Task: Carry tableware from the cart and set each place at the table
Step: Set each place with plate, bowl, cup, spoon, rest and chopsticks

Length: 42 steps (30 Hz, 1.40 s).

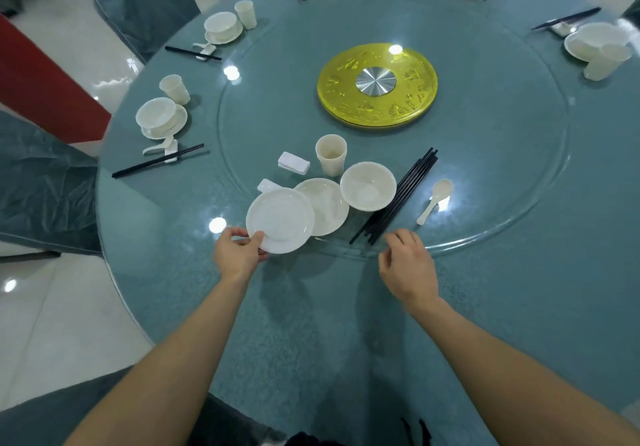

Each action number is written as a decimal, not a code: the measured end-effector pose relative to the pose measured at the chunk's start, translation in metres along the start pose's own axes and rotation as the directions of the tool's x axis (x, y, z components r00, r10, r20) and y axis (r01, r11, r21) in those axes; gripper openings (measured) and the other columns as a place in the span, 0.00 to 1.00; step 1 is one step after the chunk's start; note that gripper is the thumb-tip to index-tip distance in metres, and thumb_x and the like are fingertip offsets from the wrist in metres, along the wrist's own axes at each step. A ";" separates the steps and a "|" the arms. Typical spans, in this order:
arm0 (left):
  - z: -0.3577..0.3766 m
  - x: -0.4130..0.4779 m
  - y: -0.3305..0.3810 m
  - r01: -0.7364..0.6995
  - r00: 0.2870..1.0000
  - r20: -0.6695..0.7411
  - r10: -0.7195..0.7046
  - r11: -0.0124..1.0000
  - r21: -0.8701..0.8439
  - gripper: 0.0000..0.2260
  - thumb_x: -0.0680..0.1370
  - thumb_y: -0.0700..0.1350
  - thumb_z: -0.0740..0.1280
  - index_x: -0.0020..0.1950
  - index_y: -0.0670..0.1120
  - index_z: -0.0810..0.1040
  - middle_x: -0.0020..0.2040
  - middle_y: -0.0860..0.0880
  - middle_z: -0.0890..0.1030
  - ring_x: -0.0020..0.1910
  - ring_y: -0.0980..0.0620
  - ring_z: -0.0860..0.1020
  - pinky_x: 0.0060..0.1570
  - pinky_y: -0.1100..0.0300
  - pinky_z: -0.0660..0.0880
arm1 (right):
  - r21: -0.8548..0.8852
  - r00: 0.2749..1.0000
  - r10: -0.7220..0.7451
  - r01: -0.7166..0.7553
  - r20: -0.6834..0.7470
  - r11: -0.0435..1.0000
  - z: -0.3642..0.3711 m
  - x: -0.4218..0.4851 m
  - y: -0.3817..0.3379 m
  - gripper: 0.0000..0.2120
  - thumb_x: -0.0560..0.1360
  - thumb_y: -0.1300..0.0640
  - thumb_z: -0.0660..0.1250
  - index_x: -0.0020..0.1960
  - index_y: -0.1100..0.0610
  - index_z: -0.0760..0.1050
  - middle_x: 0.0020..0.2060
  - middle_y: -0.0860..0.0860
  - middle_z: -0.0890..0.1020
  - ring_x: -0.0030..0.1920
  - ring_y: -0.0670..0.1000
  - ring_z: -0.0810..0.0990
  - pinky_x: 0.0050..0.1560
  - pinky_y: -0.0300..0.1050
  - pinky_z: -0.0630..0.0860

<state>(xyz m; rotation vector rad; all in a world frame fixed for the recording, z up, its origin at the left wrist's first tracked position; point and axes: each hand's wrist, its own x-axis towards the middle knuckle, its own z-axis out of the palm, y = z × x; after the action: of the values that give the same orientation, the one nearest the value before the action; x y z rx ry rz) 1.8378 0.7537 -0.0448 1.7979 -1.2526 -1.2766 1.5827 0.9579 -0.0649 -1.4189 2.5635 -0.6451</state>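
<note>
The left hand [239, 255] pinches the near rim of a white plate [280, 220], left of the bowl [368, 186] on the tabletop [311, 307]. Right of the bowl lie black chopsticks [398, 196]. Just beside their near ends is the right hand [408, 265], fingers loosely curled, empty.

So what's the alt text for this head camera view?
A person's left hand pinches the rim of a white plate at a teal table, next to another plate, a bowl, a cup and black chopsticks. The right hand, holding nothing, is near the chopsticks. Finished settings line the far edge.
</note>
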 end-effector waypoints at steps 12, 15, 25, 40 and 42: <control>-0.084 0.005 -0.073 0.141 0.974 -0.185 -0.133 0.989 0.033 0.12 0.76 0.42 0.80 0.49 0.46 0.77 0.44 0.36 0.85 0.34 0.41 0.85 0.32 0.50 0.84 | 0.354 0.794 -0.104 -0.146 0.599 0.924 0.066 -0.012 -0.161 0.31 0.86 0.46 0.61 0.83 0.57 0.56 0.38 0.47 0.80 0.45 0.52 0.79 0.50 0.50 0.73; -0.103 0.005 -0.084 0.140 0.968 -0.218 -0.124 0.988 0.059 0.12 0.77 0.43 0.79 0.53 0.44 0.78 0.43 0.37 0.85 0.35 0.41 0.86 0.27 0.58 0.81 | 0.313 0.762 -0.120 -0.113 0.637 0.943 0.095 -0.002 -0.180 0.35 0.85 0.44 0.60 0.85 0.58 0.51 0.41 0.46 0.81 0.54 0.56 0.81 0.56 0.53 0.76; -0.147 -0.002 -0.084 -0.078 0.996 0.015 0.085 0.811 0.580 0.52 0.58 0.78 0.78 0.77 0.56 0.72 0.68 0.52 0.72 0.69 0.51 0.71 0.71 0.50 0.72 | 0.275 0.700 -0.229 0.048 0.677 0.960 0.125 0.015 -0.203 0.69 0.53 0.19 0.76 0.83 0.46 0.52 0.76 0.47 0.70 0.74 0.53 0.71 0.70 0.57 0.75; -0.150 0.011 -0.059 -0.208 0.974 0.217 0.059 0.602 0.771 0.59 0.52 0.75 0.78 0.79 0.61 0.62 0.67 0.48 0.71 0.69 0.43 0.70 0.65 0.41 0.75 | 0.214 0.697 -0.188 0.050 0.692 0.976 0.106 0.006 -0.199 0.59 0.69 0.36 0.78 0.86 0.52 0.45 0.72 0.53 0.72 0.68 0.54 0.76 0.71 0.52 0.73; -0.145 0.011 -0.051 -0.237 0.971 0.202 0.126 0.568 0.788 0.55 0.55 0.76 0.77 0.78 0.59 0.66 0.67 0.49 0.72 0.69 0.44 0.71 0.67 0.42 0.73 | 0.244 0.739 -0.179 0.021 0.649 0.970 0.093 0.005 -0.188 0.48 0.74 0.39 0.74 0.85 0.50 0.53 0.59 0.49 0.78 0.58 0.50 0.79 0.66 0.52 0.77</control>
<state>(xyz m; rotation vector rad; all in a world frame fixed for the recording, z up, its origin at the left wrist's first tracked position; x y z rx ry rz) 1.9923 0.7561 -0.0405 2.0875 -2.3018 -0.7063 1.7557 0.8389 -0.0667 -1.3890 1.7990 -0.3233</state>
